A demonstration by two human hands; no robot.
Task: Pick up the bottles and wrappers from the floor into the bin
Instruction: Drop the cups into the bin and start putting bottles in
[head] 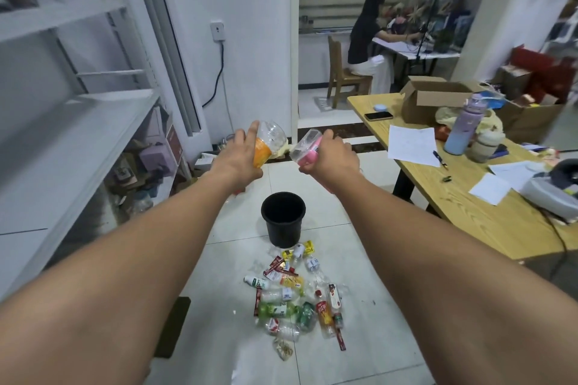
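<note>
Both my arms are stretched forward above the floor. My left hand (239, 162) grips a clear plastic bottle with an orange label (266, 142), its base pointing up and away. My right hand (331, 159) grips a clear bottle with a pink label (305, 147), held tilted. Below the two hands stands a black bin (283, 217) on the white tiled floor, its mouth open. In front of the bin, nearer to me, lies a pile of several bottles and wrappers (297, 297).
A grey metal shelf rack (72, 141) lines the left side. A wooden table (469, 197) with papers, a cardboard box (434, 100), a phone and a purple bottle stands at the right. A person sits at a desk in the far room.
</note>
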